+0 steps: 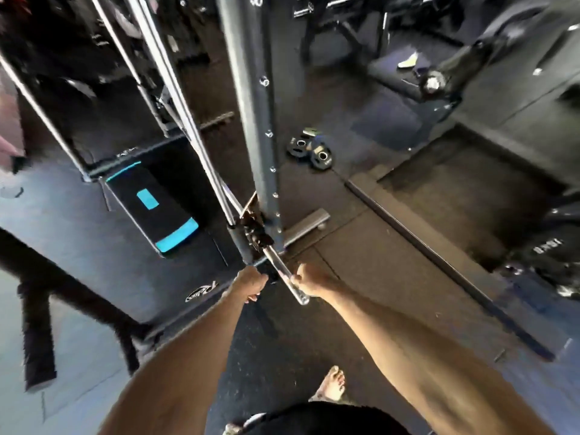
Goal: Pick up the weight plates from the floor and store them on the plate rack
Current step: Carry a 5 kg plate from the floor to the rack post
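Left hand: the left hand (pixel 251 284) is curled into a fist just left of the short chrome steel peg (pixel 287 276). A small dark shape sits between its knuckles and the peg, and I cannot tell whether the hand grips it or holds nothing.
Right hand: the right hand (pixel 309 279) is on the other side of the same peg, fingers curled against the chrome and gripping it near the free end.
Peg axis: it runs from the foot of the tall grey steel upright post (pixel 251 120) towards the person, slanting to the right hand's side.
Plates: the black round rubber weight plates (pixel 310 150), each with a steel-ringed hole, lie flat and overlapping on the dark rubber floor (pixel 361 277), beyond the post's foot and well apart from both hands.
Key relation: the plates lie ahead and a little to the right hand's side, with the post between. The right hand looks nearer, and a reach would have to pass the post on that side.
Step in hand, as I judge: work at the peg, with the pile not yet lifted.
Also there: a black step platform with turquoise marks (pixel 153 208) left of the post, and a long black bar (pixel 439 268) on the floor to the right.
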